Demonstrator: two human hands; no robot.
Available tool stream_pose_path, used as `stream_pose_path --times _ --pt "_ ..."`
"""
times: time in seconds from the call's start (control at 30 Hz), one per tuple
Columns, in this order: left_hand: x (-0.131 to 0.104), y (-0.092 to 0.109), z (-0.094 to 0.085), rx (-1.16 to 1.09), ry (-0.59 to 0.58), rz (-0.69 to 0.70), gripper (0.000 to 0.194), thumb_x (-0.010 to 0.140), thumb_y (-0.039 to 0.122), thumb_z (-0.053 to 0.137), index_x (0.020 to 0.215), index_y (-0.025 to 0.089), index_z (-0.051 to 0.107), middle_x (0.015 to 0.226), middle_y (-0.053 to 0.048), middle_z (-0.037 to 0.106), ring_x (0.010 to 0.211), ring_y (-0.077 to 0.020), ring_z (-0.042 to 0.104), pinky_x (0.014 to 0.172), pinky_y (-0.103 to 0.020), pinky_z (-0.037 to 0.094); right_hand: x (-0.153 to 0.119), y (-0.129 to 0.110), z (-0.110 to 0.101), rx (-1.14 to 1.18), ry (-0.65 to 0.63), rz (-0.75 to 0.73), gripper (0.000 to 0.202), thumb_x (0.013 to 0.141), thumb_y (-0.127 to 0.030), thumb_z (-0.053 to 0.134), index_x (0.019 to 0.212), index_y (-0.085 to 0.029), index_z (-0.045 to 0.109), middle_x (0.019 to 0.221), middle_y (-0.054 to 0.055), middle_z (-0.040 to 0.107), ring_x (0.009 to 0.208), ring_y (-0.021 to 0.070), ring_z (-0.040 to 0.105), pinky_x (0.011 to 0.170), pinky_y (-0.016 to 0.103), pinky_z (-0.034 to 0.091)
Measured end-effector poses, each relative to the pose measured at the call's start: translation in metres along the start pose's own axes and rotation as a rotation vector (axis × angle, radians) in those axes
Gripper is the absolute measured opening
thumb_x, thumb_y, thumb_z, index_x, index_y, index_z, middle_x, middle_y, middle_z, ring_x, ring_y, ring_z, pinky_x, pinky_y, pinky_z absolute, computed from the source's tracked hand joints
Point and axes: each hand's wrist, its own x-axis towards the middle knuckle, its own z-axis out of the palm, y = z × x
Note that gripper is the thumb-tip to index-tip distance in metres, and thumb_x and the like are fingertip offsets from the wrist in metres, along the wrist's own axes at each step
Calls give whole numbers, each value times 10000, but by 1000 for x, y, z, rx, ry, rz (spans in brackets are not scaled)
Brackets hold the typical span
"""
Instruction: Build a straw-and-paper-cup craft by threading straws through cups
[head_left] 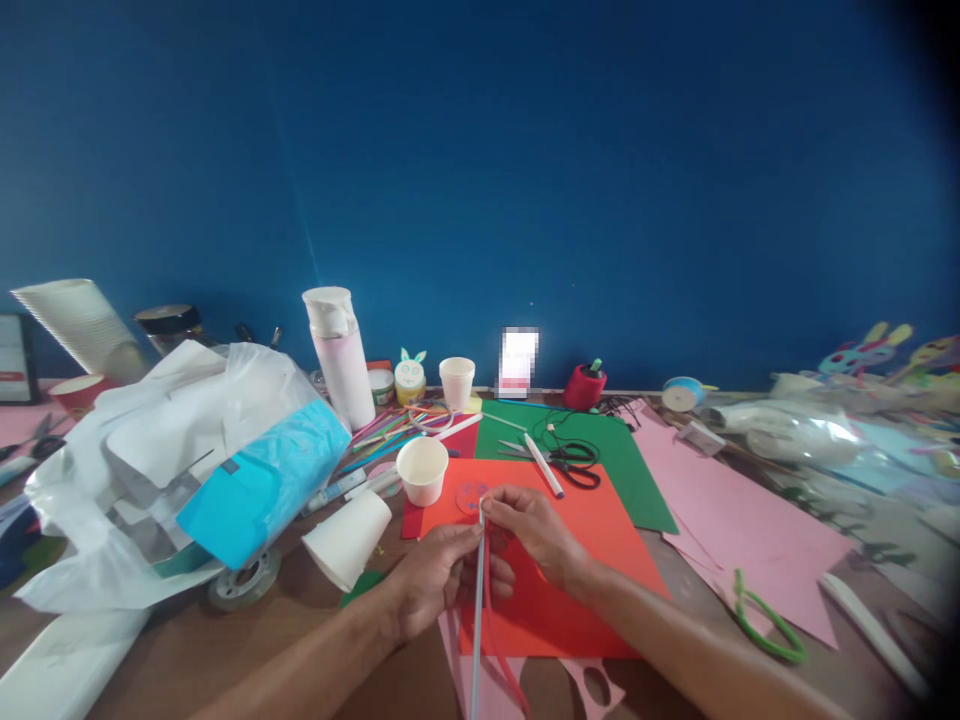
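Observation:
My left hand (439,575) is closed round a long thin pale grey stem (478,620) that runs down to the bottom of the view. At its upper end, my right hand (529,525) pinches the tip between thumb and fingers. A thin pink-red strip (491,610) hangs beside the stem, passing by the left fingers; whether it is gripped, I cannot tell. Under both hands lies an orange sheet (592,580). A small round face drawn in purple (471,496) shows just beyond the fingertips. Nearby are a white marker (543,465) and black-handled scissors (577,460).
One paper cup (422,472) stands upright; another (349,540) lies on its side. A stuffed plastic bag (187,470) fills the left, with a tape roll (244,580) beside it. Green (637,480) and pink sheets (742,510) spread rightward, near a green pipe cleaner (769,630). A bottle (341,360) stands behind.

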Motion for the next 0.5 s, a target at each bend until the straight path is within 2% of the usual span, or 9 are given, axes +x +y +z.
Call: stream_pose_path --times 0.17,0.5 --pt "3 -5 0 -75 -31 28 252 787 311 479 864 83 554 650 -88 635 563 -183 599 605 -340 451 1 -1 1 37 15 21 258 676 -380 626 650 -131 560 529 -40 472 476 67 431 481 198 335" --pt "2 -7 -2 -122 -3 7 200 800 265 469 855 95 560 611 -46 597 507 -142 557 548 -309 442 0 -3 0 37 -4 8 256 678 -384 624 668 -137 556 482 -44 476 456 70 420 474 208 311"
